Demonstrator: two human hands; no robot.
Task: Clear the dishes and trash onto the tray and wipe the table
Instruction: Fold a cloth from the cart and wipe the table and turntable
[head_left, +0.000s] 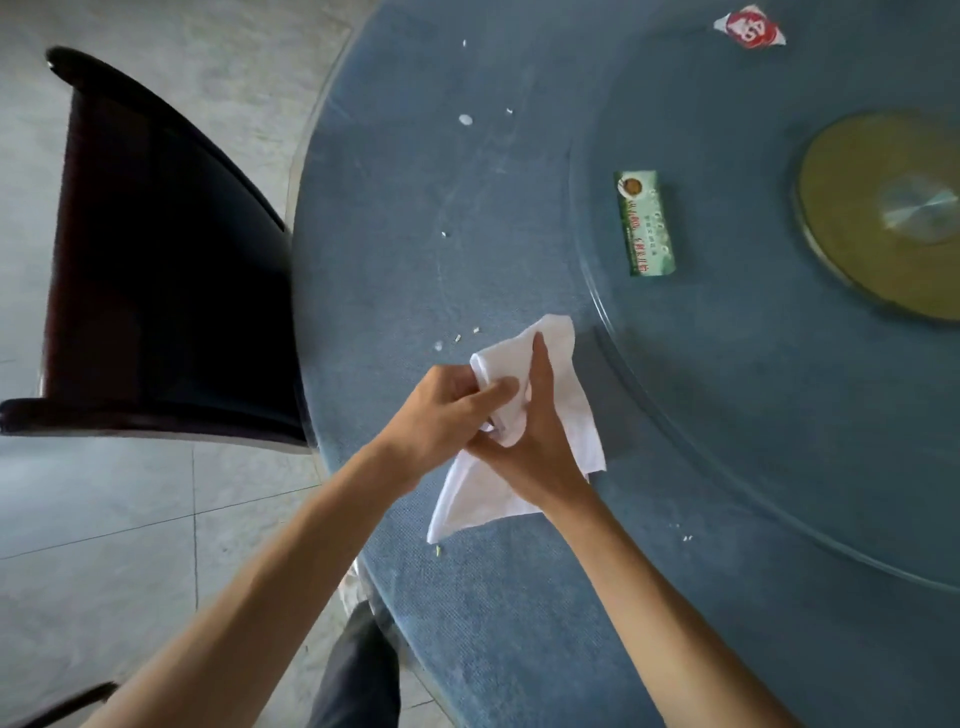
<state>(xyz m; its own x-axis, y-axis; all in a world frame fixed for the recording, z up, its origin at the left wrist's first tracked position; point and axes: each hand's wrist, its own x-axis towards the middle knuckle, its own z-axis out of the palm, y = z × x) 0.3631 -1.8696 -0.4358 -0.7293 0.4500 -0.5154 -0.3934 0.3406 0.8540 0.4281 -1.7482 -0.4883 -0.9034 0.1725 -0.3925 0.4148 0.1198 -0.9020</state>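
Observation:
A white cloth (563, 431) is held above the near left part of the round blue table (415, 208). My left hand (447, 410) grips its upper fold with curled fingers. My right hand (535, 441) holds the cloth from the right, thumb pointing up along it. A loose corner of the cloth hangs down toward the table edge. Small white crumbs (465, 120) lie scattered on the blue surface. A green packet (647, 223) lies on the glass turntable (753, 364). A red and white wrapper (751, 27) lies at the far edge.
A dark wooden chair (166, 270) stands close against the table's left side. A round gold hub (883, 218) sits at the turntable's centre on the right. Grey tiled floor (130, 519) lies to the left, and a dark trouser leg shows below.

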